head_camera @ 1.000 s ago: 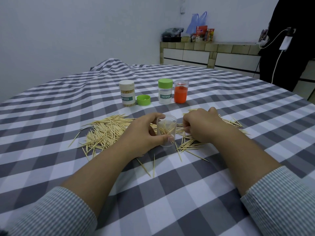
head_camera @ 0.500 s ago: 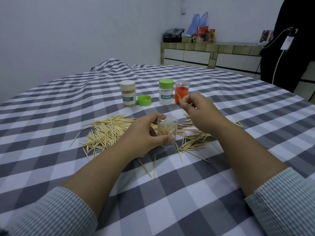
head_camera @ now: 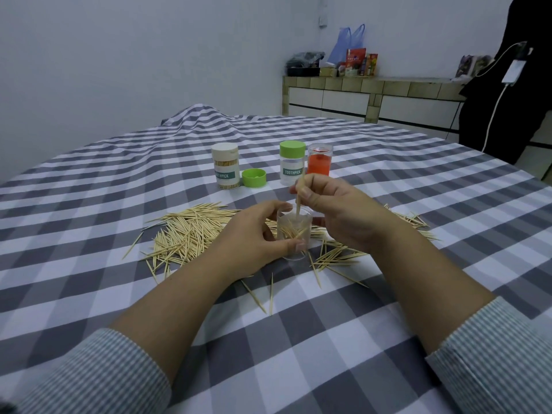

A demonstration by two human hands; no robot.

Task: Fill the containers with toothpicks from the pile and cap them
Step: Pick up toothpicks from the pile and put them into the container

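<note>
Home kitchen: tiled counter, groceries

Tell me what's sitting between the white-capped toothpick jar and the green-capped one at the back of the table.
A loose green cap lies on the checked cloth between the white-capped jar and the green-capped jar, as the head view shows.

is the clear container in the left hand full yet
Not full. The clear container holds only a few toothpicks low inside; the right hand is lowering another toothpick in.

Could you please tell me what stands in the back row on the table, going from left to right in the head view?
White-capped jar full of toothpicks → loose green cap → green-capped jar → clear jar with orange inside.
</note>
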